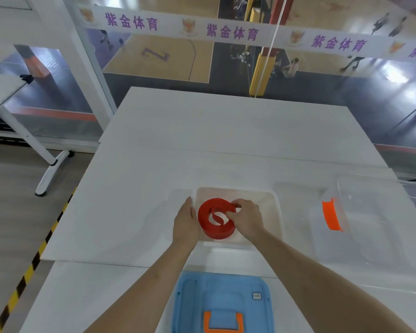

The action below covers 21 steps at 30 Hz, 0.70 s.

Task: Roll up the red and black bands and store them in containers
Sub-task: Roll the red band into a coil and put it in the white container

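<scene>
A red band [211,228], coiled into a loose roll, sits inside a clear plastic container [273,212] in the middle of the white table. My right hand [247,218] grips the roll's right side, fingers tucked over its inner end. My left hand [186,221] lies flat against the container's left wall, beside the roll, fingers together and holding nothing. No black band is in view.
A second clear container [370,227] with an orange latch [331,214] stands at the right. A blue lid [222,301] with an orange handle lies at the near edge. The white table [178,145] stretches far ahead; a glass wall is behind it.
</scene>
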Available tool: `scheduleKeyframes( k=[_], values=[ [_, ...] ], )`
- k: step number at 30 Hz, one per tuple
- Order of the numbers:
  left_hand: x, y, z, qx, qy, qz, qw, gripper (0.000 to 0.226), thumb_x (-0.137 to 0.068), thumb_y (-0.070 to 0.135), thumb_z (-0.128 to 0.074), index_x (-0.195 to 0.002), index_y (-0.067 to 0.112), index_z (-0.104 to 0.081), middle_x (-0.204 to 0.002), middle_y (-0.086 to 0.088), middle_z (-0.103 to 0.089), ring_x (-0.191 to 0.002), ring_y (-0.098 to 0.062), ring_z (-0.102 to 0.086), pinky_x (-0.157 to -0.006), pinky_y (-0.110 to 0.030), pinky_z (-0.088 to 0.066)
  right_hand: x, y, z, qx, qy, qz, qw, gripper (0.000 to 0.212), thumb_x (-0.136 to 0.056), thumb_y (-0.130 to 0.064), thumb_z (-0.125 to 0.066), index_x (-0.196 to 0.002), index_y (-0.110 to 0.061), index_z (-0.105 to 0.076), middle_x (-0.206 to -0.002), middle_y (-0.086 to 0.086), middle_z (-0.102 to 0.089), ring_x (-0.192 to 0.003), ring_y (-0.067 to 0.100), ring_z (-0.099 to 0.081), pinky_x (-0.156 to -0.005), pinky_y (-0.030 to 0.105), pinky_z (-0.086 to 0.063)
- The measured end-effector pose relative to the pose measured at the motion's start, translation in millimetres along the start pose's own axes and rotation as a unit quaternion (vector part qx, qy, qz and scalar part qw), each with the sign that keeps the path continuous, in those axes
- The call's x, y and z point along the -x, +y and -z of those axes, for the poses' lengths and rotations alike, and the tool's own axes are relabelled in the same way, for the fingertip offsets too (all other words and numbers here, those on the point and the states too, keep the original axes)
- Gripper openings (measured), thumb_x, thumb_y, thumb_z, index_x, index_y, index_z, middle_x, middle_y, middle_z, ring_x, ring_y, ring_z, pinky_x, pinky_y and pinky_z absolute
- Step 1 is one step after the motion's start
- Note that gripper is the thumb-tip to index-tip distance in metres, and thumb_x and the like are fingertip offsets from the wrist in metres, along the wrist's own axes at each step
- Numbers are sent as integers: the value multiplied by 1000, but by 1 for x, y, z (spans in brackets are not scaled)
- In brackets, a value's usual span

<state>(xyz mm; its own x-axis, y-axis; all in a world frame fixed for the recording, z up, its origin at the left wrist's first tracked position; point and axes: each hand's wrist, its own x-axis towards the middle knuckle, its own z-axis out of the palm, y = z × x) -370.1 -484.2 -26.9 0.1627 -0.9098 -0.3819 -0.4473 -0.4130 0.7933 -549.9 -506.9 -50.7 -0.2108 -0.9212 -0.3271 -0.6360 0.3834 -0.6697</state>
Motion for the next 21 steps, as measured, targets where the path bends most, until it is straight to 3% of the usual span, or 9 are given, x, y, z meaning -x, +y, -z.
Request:
scheduleKeyframes(
  k=[4, 6, 8, 10, 12, 14, 15, 18, 21],
  values=[
    [2, -9, -5, 16, -27, 8, 999, 49, -111, 26, -30, -160, 21, -27, -132, -3, -60, -122, -18, -58, -102, -19, -36, -14, 10, -19, -4, -16, -10, 1000, 31, -83, -27, -73, -113, -24, -76, -102, -8, -77, -88, 11, -71, -71, 21, -52],
    [-1, -15, -9, 25, -29, 6, 999, 43, -110, 24, -35, -149, 44, -34, -118, -1, -64, -101, -10, -63, -98, -24, -45, -19, 15, -28, -4, -19, -11, 1000, 33, -83, -25, -73, -115, -22, -76, -106, -5, -77, -94, 15, -71, -80, 26, -55],
    [-6, -20, -11, 39, -23, -4, 999, 59, -106, 8, -45, -128, 61, -32, -115, 3, -63, -86, 5, -57, -88, -21, -47, -23, 19, -36, -4, -20, -16, 1000, 33, -83, -24, -72, -116, -20, -75, -110, -2, -77, -98, 18, -71, -84, 30, -55],
    [-9, -24, -13, 20, -20, -7, 1000, 65, -104, 2, -46, -142, 52, -32, -120, -1, -66, -90, -4, -62, -83, -15, -46, -27, 22, -42, -10, -20, -24, 999, 32, -85, -20, -71, -117, -18, -75, -110, 1, -77, -98, 21, -71, -85, 32, -55],
    [-9, -19, -13, 36, -34, 10, 999, 37, -112, 21, -34, -121, 57, -39, -102, 5, -68, -85, -5, -63, -70, -3, -43, -31, 22, -44, -12, -14, -26, 999, 32, -85, -17, -70, -117, -17, -74, -110, 2, -77, -97, 23, -70, -85, 33, -56],
    [-6, -12, -12, 13, -27, 6, 1000, 33, -113, 37, -21, -93, 58, -38, -86, 10, -62, -78, 1, -57, -66, -3, -43, -34, 24, -44, -10, -7, -24, 1000, 33, -85, -17, -70, -117, -18, -74, -109, 1, -77, -96, 21, -69, -84, 31, -54],
    [-9, -16, -14, 12, -27, 4, 1000, 32, -112, 39, -21, -98, 58, -41, -89, 8, -63, -81, -1, -59, -73, -6, -44, -35, 25, -43, -8, -4, -23, 1000, 32, -84, -17, -71, -116, -18, -74, -107, 0, -77, -95, 20, -68, -83, 31, -52],
    [-9, -23, -15, 20, -40, -1, 999, 42, -110, 36, -26, -151, 43, -31, -100, -4, -65, -87, -12, -61, -88, -22, -49, -36, 32, -41, -3, -8, -30, 1000, 30, -84, -15, -73, -114, -18, -74, -100, -2, -71, -98, 20, -67, -86, 31, -52],
    [-11, -25, -20, 46, -31, 4, 998, 35, -111, 45, -18, -113, 53, -52, -79, 7, -59, -70, -2, -56, -66, -7, -45, -40, 35, -44, -14, -23, -32, 999, 34, -83, -14, -74, -118, -18, -74, -113, 2, -74, -108, 24, -69, -93, 36, -56]
  ],
)
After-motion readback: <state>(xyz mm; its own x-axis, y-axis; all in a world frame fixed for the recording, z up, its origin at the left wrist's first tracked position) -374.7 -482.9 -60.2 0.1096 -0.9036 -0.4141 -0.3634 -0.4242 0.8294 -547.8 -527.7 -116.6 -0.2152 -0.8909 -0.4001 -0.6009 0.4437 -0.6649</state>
